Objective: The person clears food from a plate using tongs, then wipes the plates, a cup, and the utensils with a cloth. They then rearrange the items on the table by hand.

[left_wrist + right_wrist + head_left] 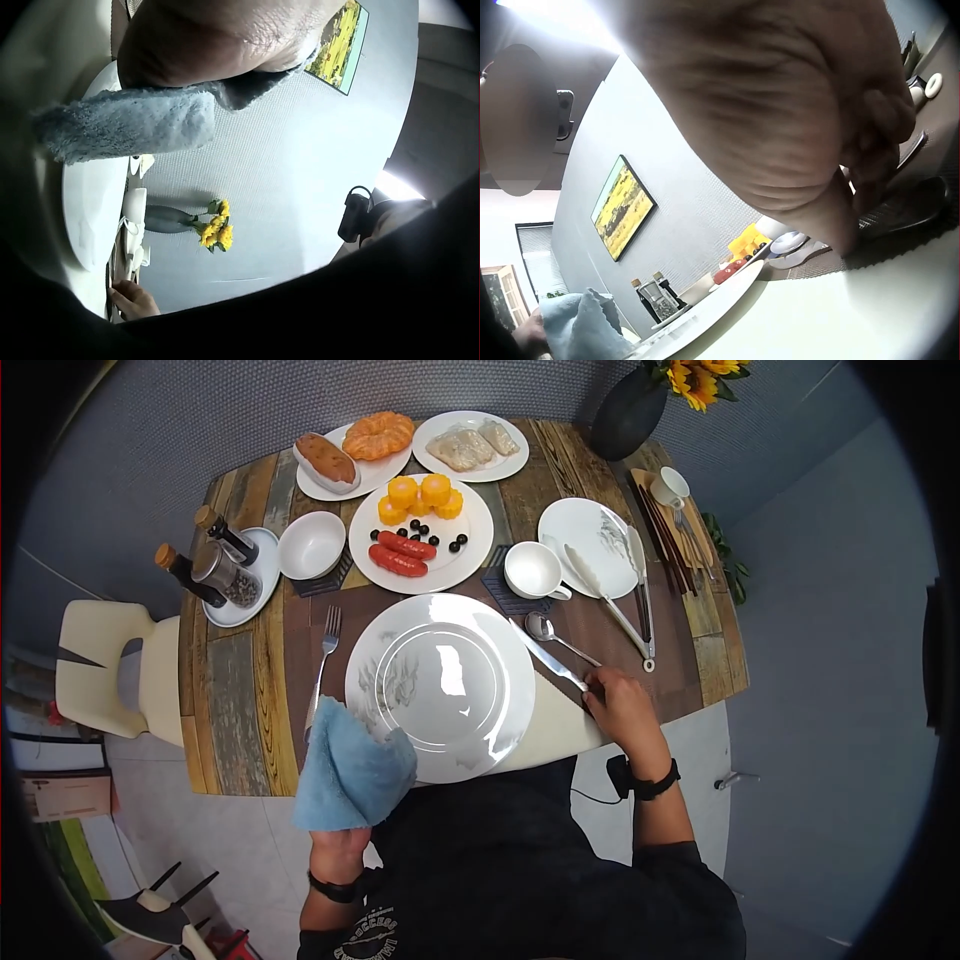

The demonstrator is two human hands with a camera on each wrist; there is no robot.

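My left hand (342, 842) holds a light blue cloth (350, 770) by the near left rim of a large white plate (450, 690). The cloth drapes over the fingers and hides most of them in the head view. At the table's front edge, my right hand (625, 708) has its thumb and curled fingers at the handle end of a table knife (550, 655). The knife lies slanted at the plate's right. Beside it rests a spoon (541, 626), its handle end close to the fingers. A fork (329, 640) lies left of the plate.
Behind stand a white bowl (312, 546), a white cup (533, 570) and a plate of corn and sausages (420, 575). Tongs (625, 625) lean on a small plate (590, 520) at right. Condiment bottles on a tray (265, 575) stand left, a flower vase (630, 415) at back.
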